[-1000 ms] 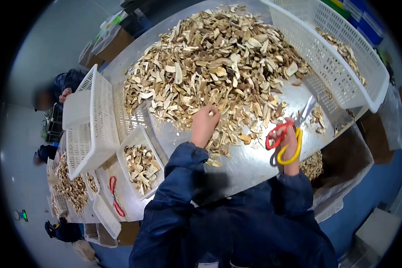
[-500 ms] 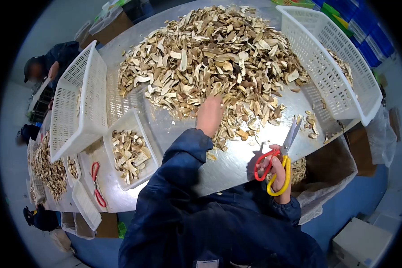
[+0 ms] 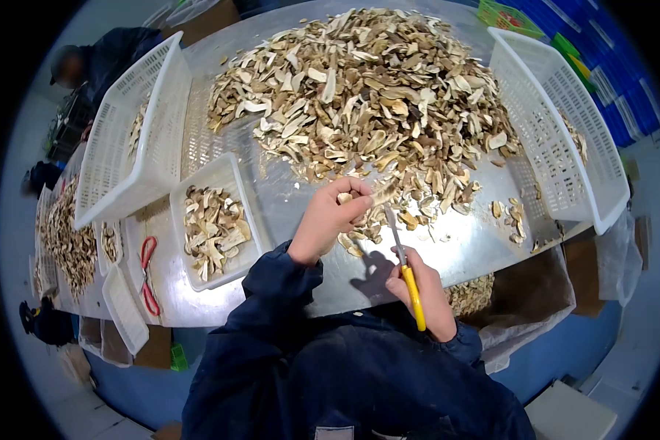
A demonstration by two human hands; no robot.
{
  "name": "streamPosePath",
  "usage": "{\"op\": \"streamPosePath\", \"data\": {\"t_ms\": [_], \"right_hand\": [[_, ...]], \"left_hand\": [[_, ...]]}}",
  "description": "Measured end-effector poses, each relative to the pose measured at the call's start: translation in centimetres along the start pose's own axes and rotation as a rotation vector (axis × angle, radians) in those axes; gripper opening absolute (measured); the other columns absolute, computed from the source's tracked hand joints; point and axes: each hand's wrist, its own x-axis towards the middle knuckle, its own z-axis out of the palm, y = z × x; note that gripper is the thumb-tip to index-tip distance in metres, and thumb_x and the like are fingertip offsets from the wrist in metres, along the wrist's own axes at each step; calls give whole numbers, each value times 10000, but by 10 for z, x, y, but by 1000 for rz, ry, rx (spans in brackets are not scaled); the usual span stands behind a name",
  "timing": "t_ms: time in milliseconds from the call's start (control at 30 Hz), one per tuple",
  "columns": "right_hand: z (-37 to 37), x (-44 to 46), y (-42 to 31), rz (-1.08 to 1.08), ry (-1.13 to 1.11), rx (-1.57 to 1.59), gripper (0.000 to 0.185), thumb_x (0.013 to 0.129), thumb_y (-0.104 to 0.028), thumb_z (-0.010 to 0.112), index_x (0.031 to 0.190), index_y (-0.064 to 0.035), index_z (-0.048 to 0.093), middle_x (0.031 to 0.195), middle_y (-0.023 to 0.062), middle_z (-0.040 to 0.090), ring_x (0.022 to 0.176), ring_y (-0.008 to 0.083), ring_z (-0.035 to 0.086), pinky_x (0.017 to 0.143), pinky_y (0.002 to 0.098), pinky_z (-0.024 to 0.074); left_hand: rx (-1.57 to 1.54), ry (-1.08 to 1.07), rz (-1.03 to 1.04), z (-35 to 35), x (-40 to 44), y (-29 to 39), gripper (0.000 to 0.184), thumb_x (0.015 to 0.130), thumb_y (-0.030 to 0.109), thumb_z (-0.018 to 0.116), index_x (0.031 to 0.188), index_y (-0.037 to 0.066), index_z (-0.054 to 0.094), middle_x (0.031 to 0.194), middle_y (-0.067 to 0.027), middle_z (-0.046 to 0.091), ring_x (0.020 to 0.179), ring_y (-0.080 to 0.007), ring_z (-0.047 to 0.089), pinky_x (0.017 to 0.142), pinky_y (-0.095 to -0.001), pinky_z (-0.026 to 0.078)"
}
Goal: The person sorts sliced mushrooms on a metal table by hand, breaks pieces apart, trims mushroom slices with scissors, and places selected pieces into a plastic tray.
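My left hand (image 3: 328,218) pinches a dried mushroom slice (image 3: 383,193) between thumb and fingers, just above the near edge of a big heap of dried mushroom slices (image 3: 389,95). In my right hand (image 3: 427,293) is a pair of scissors (image 3: 412,291); a yellow handle shows, and the blades point up toward the held slice. Whether the blades touch the slice I cannot tell. The second handle is hidden by the hand. Left of my left hand stands a small white tray (image 3: 257,258) with mushroom slices in it.
White perforated baskets stand at left (image 3: 136,176) and right (image 3: 601,209) on the metal table (image 3: 286,220). Red-handled scissors (image 3: 147,275) lie at the left. A lined box (image 3: 535,293) with slices stands below the near right edge. Another person (image 3: 114,62) is at the far left.
My left hand has come back from the heap with a mushroom slice in its fingers. My right hand has moved left and turned the scissors toward that slice.
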Motion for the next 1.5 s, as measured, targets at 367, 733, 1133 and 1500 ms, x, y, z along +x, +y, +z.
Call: {"op": "streamPosePath", "data": {"t_ms": [367, 733, 1133, 1500], "right_hand": [[17, -2, -10, 12, -108, -61, 389, 837, -136, 643, 1138, 11, 445, 711, 139, 559, 630, 274, 568, 612, 337, 455], [25, 1, -11, 16, -100, -289, 366, 838, -197, 666, 1086, -6, 475, 699, 205, 562, 650, 402, 577, 586, 407, 450], [31, 9, 7, 275, -152, 45, 314, 868, -205, 550, 1118, -17, 522, 596, 56, 546, 549, 137, 560, 571, 299, 497], [-24, 38, 63, -172, 397, 682, 652, 907, -544, 451, 1253, 8, 414, 614, 4, 470, 515, 97, 472, 602, 293, 520]], "left_hand": [[342, -40, 44, -15, -21, 5, 87, 832, 113, 645, 890, 63, 603, 724, 65, 513, 603, -8, 423, 512, -178, 310], [451, -71, 112, -41, -17, -2, 123, 790, 141, 635, 837, 35, 591, 731, 11, 560, 657, -63, 470, 599, -234, 389], [261, -29, -75, -61, -23, -2, 102, 852, 149, 616, 911, 66, 623, 698, 52, 520, 591, -26, 418, 501, -198, 316], [1088, 938, 454, -187, -94, -3, 220, 851, 123, 558, 1011, -4, 637, 970, -137, 647, 867, -254, 608, 778, -321, 464]]}}
